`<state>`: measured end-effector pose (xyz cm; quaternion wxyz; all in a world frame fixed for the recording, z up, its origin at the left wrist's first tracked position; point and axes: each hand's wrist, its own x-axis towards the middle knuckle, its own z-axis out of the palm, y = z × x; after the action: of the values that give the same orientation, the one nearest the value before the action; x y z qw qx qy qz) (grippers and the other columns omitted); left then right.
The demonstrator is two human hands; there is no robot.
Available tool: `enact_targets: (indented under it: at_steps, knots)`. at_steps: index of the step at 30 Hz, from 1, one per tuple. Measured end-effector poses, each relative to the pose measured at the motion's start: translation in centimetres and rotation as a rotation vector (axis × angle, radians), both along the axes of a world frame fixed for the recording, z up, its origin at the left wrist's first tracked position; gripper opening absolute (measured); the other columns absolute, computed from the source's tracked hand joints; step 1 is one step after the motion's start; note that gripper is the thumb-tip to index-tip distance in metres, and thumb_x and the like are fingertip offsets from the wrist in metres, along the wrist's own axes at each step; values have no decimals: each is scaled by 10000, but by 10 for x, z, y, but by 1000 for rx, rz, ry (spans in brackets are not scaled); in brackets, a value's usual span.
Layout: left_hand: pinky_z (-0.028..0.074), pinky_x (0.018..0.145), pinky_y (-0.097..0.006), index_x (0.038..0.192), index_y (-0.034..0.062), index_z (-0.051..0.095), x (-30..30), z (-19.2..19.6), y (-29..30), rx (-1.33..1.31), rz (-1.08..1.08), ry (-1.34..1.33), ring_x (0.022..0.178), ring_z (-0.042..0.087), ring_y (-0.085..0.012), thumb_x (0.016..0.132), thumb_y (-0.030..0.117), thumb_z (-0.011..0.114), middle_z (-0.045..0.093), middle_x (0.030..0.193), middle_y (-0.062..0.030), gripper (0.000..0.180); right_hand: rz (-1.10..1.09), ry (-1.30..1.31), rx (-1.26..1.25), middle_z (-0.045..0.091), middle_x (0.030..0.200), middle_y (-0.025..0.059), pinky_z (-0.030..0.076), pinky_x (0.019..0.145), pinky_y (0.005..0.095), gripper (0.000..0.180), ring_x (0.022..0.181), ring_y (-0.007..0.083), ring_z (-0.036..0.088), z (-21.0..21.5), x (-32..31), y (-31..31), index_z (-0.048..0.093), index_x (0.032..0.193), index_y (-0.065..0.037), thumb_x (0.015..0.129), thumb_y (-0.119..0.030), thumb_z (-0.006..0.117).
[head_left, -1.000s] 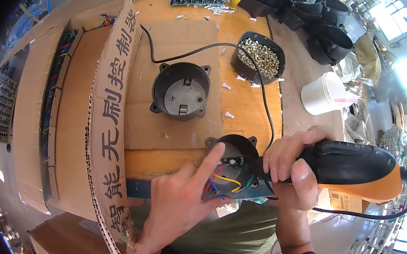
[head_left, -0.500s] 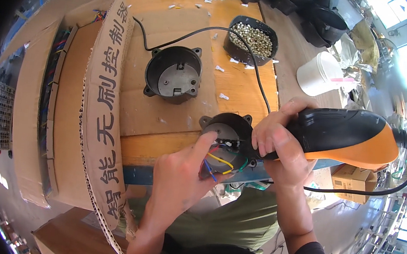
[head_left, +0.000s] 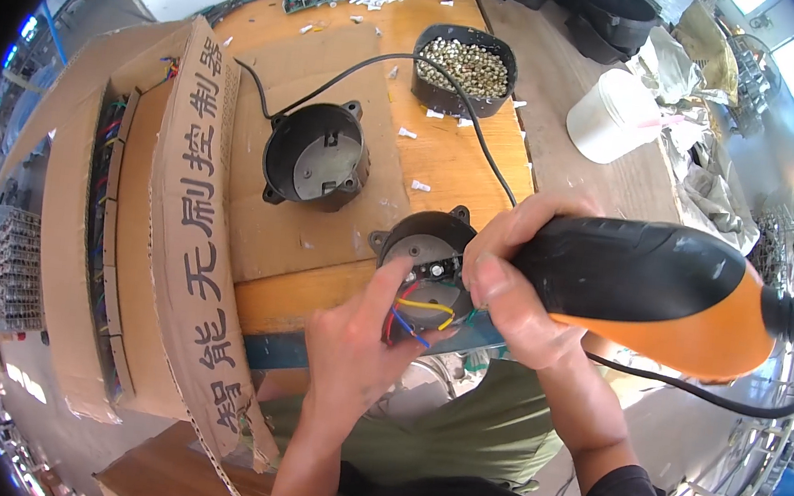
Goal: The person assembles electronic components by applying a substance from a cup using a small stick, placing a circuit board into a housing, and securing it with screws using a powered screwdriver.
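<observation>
A round black motor housing [head_left: 401, 236] with mounting ears sits at the near edge of the workbench. Inside it lies a small dark terminal block with bright screws [head_left: 437, 270], and red, yellow, blue and green wires [head_left: 427, 306] loop out below. My left hand [head_left: 347, 345] grips the housing's near left side, its index finger reaching inside beside the block and its thumb near the wires. Wrapped around the front of a black and orange corded power screwdriver [head_left: 642, 286] is my right hand [head_left: 524, 292]. The tool's tip is hidden behind my right fingers, close to the housing.
A second black housing [head_left: 314, 155] stands on flat cardboard [head_left: 247, 104]. Beyond it are a black bin of small metal nuts [head_left: 466, 68] and a white bucket [head_left: 613, 116]. An open carton [head_left: 189, 224] borders the left. A black cable [head_left: 369, 63] crosses the bench.
The whole view has shifted. My right hand and the screwdriver have risen a little away from the housing, uncovering more of the terminal block. My left hand stays at the housing.
</observation>
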<state>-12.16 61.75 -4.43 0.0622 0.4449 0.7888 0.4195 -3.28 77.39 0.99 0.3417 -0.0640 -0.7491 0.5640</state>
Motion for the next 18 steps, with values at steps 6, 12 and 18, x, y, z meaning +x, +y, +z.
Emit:
enact_targets:
  at_steps: [6, 12, 18]
  knots:
    - [548, 593, -347, 1169, 78, 613, 3, 2, 2, -24, 27, -1, 680, 695, -283, 602, 288, 910, 715, 857, -118, 673, -66, -89, 107, 589, 734, 62, 494, 658, 279, 341, 669, 130, 594, 11, 4, -2, 436, 1016, -51, 773, 64, 646]
    - [556, 621, -356, 1161, 74, 613, 7, 6, 4, -43, 62, -54, 727, 704, -296, 604, 258, 908, 709, 860, -140, 656, -35, -165, 45, 620, 718, 23, 478, 705, 264, 370, 689, 87, 574, 26, 1, 3, 497, 1077, -35, 761, 19, 682]
    - [559, 623, -351, 1152, 73, 618, 5, 4, 3, -37, 52, -46, 729, 708, -294, 607, 240, 911, 712, 855, -138, 641, -51, -146, 232, 609, 753, 38, 490, 667, 261, 347, 695, 105, 595, 24, -7, 10, 492, 1032, -41, 748, 38, 676]
